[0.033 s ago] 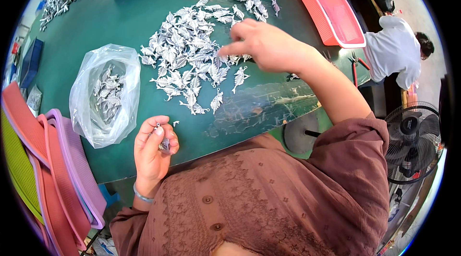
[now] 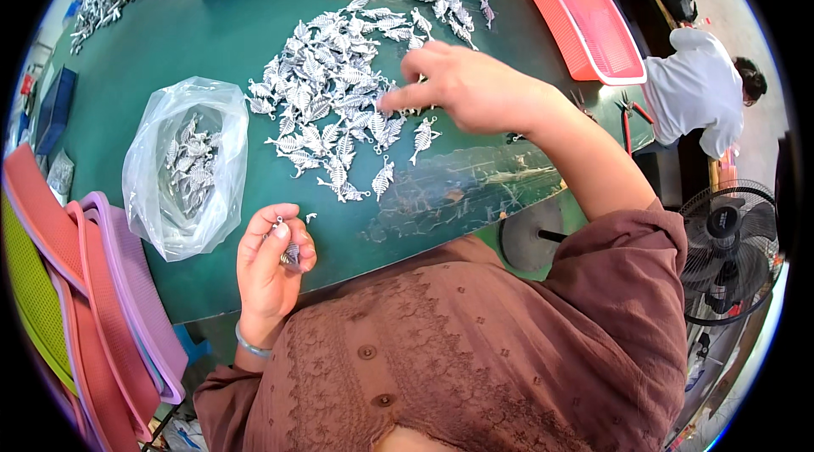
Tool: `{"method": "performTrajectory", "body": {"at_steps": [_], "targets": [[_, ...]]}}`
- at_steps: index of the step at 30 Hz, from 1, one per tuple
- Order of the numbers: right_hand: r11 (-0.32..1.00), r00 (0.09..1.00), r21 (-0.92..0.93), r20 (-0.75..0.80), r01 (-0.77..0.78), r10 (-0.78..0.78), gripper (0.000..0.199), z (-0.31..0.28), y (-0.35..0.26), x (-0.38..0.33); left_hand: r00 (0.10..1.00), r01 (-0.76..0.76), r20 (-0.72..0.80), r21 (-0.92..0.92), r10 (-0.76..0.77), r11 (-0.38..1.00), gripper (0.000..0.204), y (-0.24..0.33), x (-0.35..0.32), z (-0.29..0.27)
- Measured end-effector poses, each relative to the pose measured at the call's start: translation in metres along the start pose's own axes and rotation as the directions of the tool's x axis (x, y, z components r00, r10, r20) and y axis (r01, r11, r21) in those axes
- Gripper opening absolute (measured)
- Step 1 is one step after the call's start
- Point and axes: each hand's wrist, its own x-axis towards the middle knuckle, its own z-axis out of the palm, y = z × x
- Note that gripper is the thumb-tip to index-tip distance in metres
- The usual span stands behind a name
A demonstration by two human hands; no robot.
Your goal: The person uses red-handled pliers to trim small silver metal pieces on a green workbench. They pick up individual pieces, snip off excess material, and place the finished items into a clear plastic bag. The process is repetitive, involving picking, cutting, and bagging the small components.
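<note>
At far left, a leaning stack of pink, purple and lime-green perforated plastic baskets [image 2: 106,282] flanks the work surface. Next, a clear, open-mouthed plastic bag [image 2: 146,172] stands on the dark green tabletop [image 2: 203,289]; inside lies a modest cluster of silver-grey, fish-skeleton-shaped metal pieces [image 2: 193,165], apparently the portion already dealt with. To its right, the left hand [image 2: 270,272] is curled closed, palm up, gripping at least one small ribbed grey metal piece [image 2: 291,255] (the exact count is hidden by the fingers). A tiny pale fragment [image 2: 310,216] lies just beside its fingertips.

At centre, a broad heap of loose fish-skeleton pieces [image 2: 314,70] spreads across the tabletop, with stragglers along its near edge and a looser group at its upper right. Since the heap clearly outnumbers the bag's contents, the work is judged to be nearer its beginning than its end, most pieces being left outside the bag.

Over the heap's right edge, the right hand [image 2: 479,94] reaches leftward with its digits parted; because of blur, one cannot tell whether it pinches a piece. Further right stand a coral-pink plastic basket [image 2: 547,15] and red-handled metal pliers [image 2: 627,123].
</note>
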Motion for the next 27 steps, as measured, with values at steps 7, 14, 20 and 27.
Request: {"method": "performTrajectory", "body": {"at_steps": [7,14,20,27], "targets": [[0.978,0.991,-0.168,0.018,-0.126,0.131,0.039,0.000,0.007,-0.003,1.000,0.001,0.006,-0.013,-0.001,1.000,0.020,0.000,0.000,-0.001],[0.991,0.997,-0.117,-0.031,-0.067,0.064,0.039,0.009,0.002,-0.001,1.000,-0.002,0.021,-0.022,0.002,1.000,0.020,-0.001,0.001,-0.002],[0.988,0.991,-0.147,-0.129,-0.045,0.026,0.037,0.015,0.005,0.009,0.999,-0.009,0.037,-0.027,0.010,1.000,0.020,-0.001,0.002,-0.003],[0.995,0.996,-0.083,-0.065,0.055,-0.061,0.019,0.021,0.000,0.029,0.999,-0.011,0.032,-0.025,0.011,1.000,0.020,0.000,0.001,-0.003]]}}
